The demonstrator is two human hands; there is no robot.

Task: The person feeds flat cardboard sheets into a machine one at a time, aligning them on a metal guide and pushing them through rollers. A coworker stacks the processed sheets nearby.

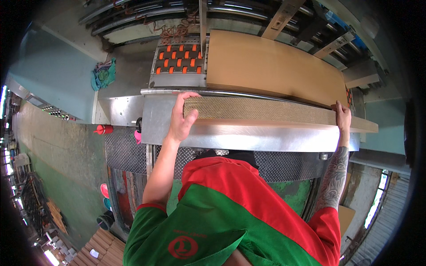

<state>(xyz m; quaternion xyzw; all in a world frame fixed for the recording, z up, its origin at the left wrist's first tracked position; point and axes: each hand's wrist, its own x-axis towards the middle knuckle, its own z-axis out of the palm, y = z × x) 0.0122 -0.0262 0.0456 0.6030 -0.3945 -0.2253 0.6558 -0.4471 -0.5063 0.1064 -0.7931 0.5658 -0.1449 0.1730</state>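
A long stack of corrugated cardboard sheets (262,109) stands on edge along the metal table (248,136), its fluted edges facing up. My left hand (182,117) grips the stack's left end, thumb on the near side and fingers over the far side. Toward the other end, my right hand (342,117) is closed around the stack, short of its right tip. Just beyond a metal bar lies a pile of flat brown cardboard (275,66) in the machine's feed area.
Orange rollers (179,60) sit left of the flat cardboard, below metal guide bars (284,17). A teal cloth (103,74) lies on the left ledge. A red container (103,129) stands by the table's left end. Underfoot is a diamond-plate step (126,153).
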